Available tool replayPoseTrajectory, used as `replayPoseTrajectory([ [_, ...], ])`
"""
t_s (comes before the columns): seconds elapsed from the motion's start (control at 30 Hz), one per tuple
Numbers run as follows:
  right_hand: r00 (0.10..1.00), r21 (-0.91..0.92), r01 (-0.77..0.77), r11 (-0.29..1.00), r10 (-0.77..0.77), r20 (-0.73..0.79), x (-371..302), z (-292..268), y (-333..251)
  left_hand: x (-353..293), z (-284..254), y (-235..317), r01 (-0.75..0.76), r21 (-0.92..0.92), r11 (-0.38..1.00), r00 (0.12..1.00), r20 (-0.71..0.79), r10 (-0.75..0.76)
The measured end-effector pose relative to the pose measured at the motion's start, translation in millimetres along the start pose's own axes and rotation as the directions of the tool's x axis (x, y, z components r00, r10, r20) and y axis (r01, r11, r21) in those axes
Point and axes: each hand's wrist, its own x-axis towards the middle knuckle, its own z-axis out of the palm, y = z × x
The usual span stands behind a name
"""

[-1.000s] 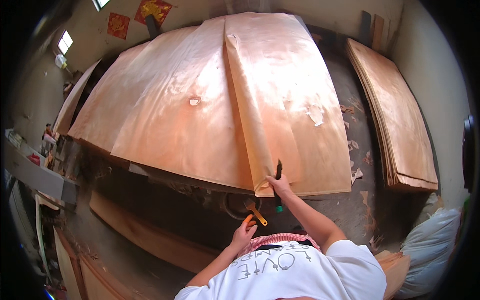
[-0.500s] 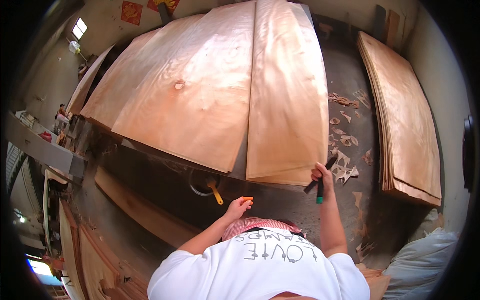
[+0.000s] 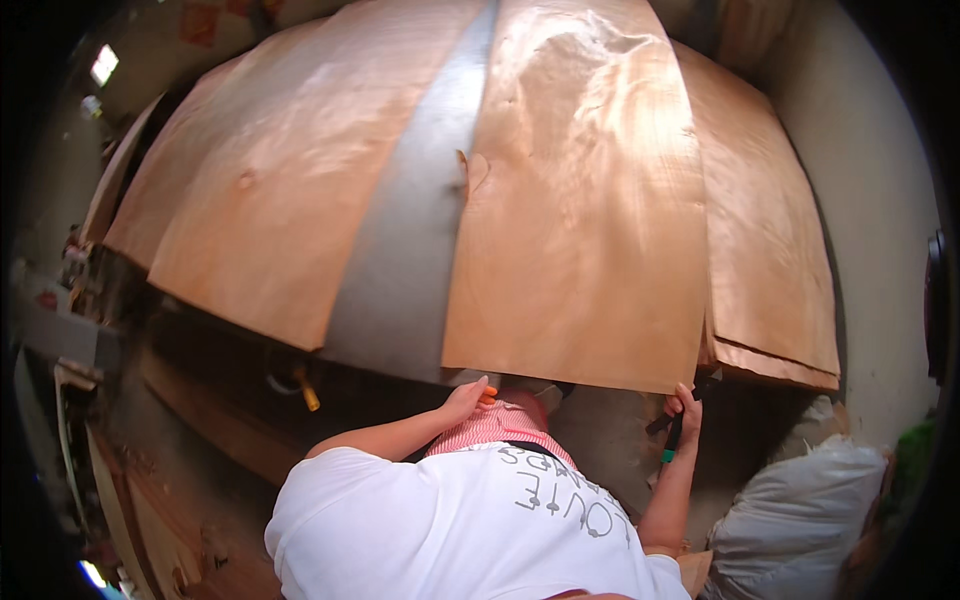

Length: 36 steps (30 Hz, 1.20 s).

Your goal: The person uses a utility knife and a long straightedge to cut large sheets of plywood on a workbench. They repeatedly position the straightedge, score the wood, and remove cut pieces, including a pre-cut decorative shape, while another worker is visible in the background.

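Note:
A large thin sheet of wood veneer (image 3: 580, 260) reaches from the dark tabletop toward the stack on the right. My right hand (image 3: 685, 408) is closed at its near right corner. The same hand holds a black tool (image 3: 672, 437) with a green end, its kind unclear. My left hand (image 3: 466, 400) is closed around a small orange piece (image 3: 488, 396), mostly hidden by the fingers, just off the sheet's near left corner. More veneer sheets (image 3: 280, 200) lie on the left part of the table, and a bare dark grey strip (image 3: 400, 260) shows between.
To the right, a stack of veneer (image 3: 775, 240) stands by the wall, partly covered by the sheet. A white sack (image 3: 800, 520) sits at lower right. Below the table edge are a yellow-handled brush (image 3: 307, 390) and a long wooden panel (image 3: 220, 415). More boards (image 3: 130, 500) lean at lower left.
The veneer sheet has slid right, away from the left sheets, baring the grey tabletop and covering the gap with scraps. My right hand moved right and down with its corner.

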Motion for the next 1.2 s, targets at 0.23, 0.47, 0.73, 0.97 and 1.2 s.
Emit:
replayPoseTrajectory([
  [0.23,0.997,-0.057,-0.077,0.995,0.076,-0.010,133.9,-112.6,-94.6,122.0,136.7,83.3,-0.067,0.049,0.997,0.992,0.112,0.061],
  [0.47,0.987,-0.137,-0.157,0.978,0.159,0.007,230.2,-207.9,-148.3,236.1,191.1,103.2,0.402,-0.064,0.913,0.898,-0.167,-0.407],
  [0.73,0.993,-0.109,-0.118,0.987,0.115,-0.030,296.2,-296.8,-180.0,345.6,246.0,114.1,0.279,-0.601,0.749,0.757,-0.342,-0.557],
  [0.97,0.991,-0.166,-0.134,0.977,0.126,-0.054,315.2,-363.7,-193.8,367.9,256.0,105.4,-0.293,-0.828,0.479,0.774,-0.500,-0.390],
  [1.2,0.991,-0.307,-0.124,0.944,0.100,-0.093,339.1,-422.2,-206.3,370.7,291.9,127.4,-0.334,-0.777,0.534,0.809,-0.527,-0.261],
])
